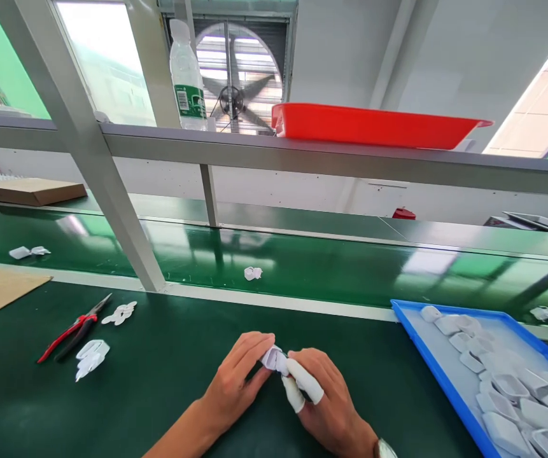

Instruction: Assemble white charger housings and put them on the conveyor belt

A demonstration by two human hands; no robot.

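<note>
At the green tabletop (168,362), I face a fan (238,102) and green-labelled bottle (186,73); both hands' fingers (305,381) pinch one white piece (274,359).

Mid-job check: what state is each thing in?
Left hand: pinching white part
Right hand: gripping same part, two digits covered
Pliers: lying on table, unheld
Bottle: upright
Red tray: on rail
Blue tray: holding white pieces
Fan: spinning or still, cannot tell
</note>
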